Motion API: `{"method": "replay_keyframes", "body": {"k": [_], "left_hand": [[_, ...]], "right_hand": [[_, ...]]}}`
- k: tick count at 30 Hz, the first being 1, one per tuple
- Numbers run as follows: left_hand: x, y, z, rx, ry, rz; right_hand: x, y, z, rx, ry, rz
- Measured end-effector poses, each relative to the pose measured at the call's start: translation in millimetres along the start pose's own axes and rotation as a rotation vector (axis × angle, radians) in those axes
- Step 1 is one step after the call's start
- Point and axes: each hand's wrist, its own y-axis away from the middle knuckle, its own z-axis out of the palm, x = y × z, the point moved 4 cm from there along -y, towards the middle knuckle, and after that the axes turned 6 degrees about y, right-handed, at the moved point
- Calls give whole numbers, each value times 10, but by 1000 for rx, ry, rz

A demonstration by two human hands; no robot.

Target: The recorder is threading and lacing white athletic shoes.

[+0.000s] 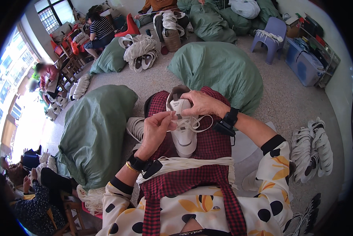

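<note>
A white sneaker (184, 142) rests on my lap, toe toward me, on a red-and-black checked apron (211, 141). Its white lace is partly threaded, with a loose loop to the right of the shoe. My right hand (204, 104) grips the sneaker around its tongue and upper eyelets. Beside the tongue, on the left, my left hand (156, 128) is closed in a pinch; what lies between its fingertips is too small to make out. A bundle of white shoelaces (192, 162) lies across my waist.
Stuffed green sacks stand at left (95, 129) and ahead (219, 70). Stacked white shoes (312, 151) lie on the floor at right. A purple plastic chair (270, 37) holds laces, beside a blue storage bin (302, 61). Other people sit at left and at the back.
</note>
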Motion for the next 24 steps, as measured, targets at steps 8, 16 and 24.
{"method": "replay_keyframes", "body": {"k": [8, 16, 24], "left_hand": [[-5, 56, -32, 191, -459, 155], [-39, 45, -10, 137, -560, 227], [-23, 23, 80, 233, -753, 379]], "right_hand": [[16, 5, 53, -41, -86, -17], [36, 9, 46, -41, -149, -69], [23, 10, 26, -72, -83, -21]]}}
